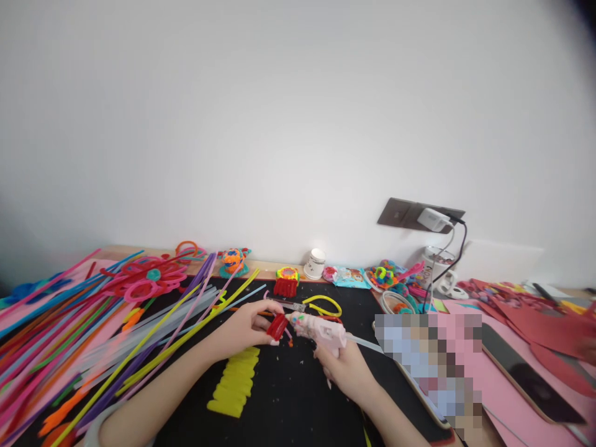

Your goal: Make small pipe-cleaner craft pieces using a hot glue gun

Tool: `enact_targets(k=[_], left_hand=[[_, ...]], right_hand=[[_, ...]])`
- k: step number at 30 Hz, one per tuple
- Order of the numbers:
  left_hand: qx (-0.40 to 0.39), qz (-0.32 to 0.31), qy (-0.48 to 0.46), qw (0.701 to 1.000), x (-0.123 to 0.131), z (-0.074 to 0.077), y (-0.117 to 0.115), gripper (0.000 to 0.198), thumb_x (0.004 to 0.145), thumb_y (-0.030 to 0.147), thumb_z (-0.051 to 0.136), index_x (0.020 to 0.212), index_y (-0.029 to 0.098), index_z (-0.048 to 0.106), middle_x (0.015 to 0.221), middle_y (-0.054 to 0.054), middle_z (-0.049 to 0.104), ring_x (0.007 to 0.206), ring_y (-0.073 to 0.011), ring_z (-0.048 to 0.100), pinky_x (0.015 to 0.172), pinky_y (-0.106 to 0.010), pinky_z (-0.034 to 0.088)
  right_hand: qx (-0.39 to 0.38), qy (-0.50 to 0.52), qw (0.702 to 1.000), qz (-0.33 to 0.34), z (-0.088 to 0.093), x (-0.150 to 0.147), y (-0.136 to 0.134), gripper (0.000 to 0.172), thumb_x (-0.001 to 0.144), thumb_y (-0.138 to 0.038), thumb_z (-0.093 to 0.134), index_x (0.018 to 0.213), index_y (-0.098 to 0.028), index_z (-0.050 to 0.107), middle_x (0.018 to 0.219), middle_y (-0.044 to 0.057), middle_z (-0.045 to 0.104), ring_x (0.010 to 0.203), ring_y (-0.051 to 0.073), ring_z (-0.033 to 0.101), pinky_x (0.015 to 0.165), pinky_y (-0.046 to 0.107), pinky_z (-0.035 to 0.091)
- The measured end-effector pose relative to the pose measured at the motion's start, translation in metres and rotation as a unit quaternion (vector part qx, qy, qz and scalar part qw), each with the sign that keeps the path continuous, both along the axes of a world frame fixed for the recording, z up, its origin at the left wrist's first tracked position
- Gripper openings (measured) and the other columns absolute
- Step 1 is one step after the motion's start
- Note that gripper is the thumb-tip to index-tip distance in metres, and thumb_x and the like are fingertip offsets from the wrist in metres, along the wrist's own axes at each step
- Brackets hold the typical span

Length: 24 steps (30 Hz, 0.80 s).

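Pinched in my left hand (254,326) is a red folded pipe-cleaner piece (278,326). My right hand (344,366) is wrapped round the handle of a pale pink glue gun (321,330), and a clear glue stick (365,343) sticks out of its back end. The gun's nozzle points left and is at the red piece; whether it touches cannot be made out. Below my left wrist lies a yellow zigzag pipe-cleaner strip (234,382) on the black mat (288,403). Yellow-handled scissors (323,304) rest just beyond the gun.
Many coloured pipe cleaners (69,335) spread across the left side. Along the wall stand a paper cup (315,264), a red-and-yellow craft piece (285,282) and a mug (435,270). Phones (531,372) and red paper (544,326) lie at right. Cables hang from the wall socket (410,214).
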<state>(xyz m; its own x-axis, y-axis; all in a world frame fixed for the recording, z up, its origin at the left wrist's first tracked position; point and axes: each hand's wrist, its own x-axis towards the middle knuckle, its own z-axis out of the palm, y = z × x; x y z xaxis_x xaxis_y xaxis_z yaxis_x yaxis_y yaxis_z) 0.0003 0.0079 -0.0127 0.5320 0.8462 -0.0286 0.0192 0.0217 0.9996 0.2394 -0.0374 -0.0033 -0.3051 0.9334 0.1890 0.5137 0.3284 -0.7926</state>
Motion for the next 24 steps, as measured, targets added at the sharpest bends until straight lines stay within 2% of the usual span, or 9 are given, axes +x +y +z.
enact_targets(k=[4,9,12,18,24], left_hand=[[0.005,0.009,0.006,1.000,-0.0003,0.0017,0.0002,0.044,0.063,0.009,0.070,0.103,0.019,0.057,0.094,-0.002,0.068,0.085,-0.0203,0.067,0.073,-0.029,0.050],[0.005,0.010,0.019,1.000,-0.0007,0.0049,0.0000,0.042,0.064,0.011,0.070,0.104,0.019,0.057,0.088,-0.001,0.069,0.083,-0.0199,0.067,0.072,-0.028,0.050],[0.010,0.008,0.018,1.000,-0.0007,0.0037,0.0004,0.043,0.064,0.011,0.070,0.104,0.020,0.057,0.089,-0.001,0.069,0.083,-0.0195,0.067,0.072,-0.028,0.050],[0.021,0.014,0.018,1.000,0.0000,0.0022,0.0016,0.043,0.063,0.012,0.070,0.103,0.020,0.059,0.096,-0.002,0.067,0.086,-0.0205,0.066,0.074,-0.029,0.051],[0.025,0.013,0.024,0.999,0.0010,0.0019,0.0001,0.042,0.062,0.010,0.069,0.102,0.020,0.059,0.103,-0.003,0.065,0.082,-0.0178,0.065,0.072,-0.028,0.052]], right_hand=[[0.003,-0.036,0.999,0.032,-0.0002,-0.0028,-0.0036,0.015,0.075,-0.018,0.053,0.079,-0.018,0.068,0.066,0.001,0.063,0.059,0.016,0.054,0.057,0.025,0.044],[-0.009,-0.018,1.000,-0.002,-0.0046,-0.0015,-0.0012,0.017,0.079,-0.020,0.050,0.080,-0.018,0.067,0.050,-0.003,0.051,0.045,0.013,0.044,0.048,0.023,0.037],[-0.001,-0.021,1.000,-0.007,-0.0045,0.0003,-0.0008,0.017,0.080,-0.021,0.050,0.083,-0.020,0.067,0.052,-0.002,0.052,0.048,0.014,0.045,0.049,0.023,0.038],[0.025,-0.049,0.998,0.030,-0.0001,-0.0007,-0.0045,0.015,0.078,-0.025,0.053,0.074,-0.022,0.066,0.061,-0.001,0.060,0.058,0.016,0.051,0.055,0.023,0.041],[0.053,-0.091,0.994,-0.027,-0.0005,0.0007,-0.0013,0.018,0.080,-0.022,0.049,0.074,-0.020,0.066,0.055,-0.002,0.052,0.052,0.015,0.047,0.052,0.024,0.037]])
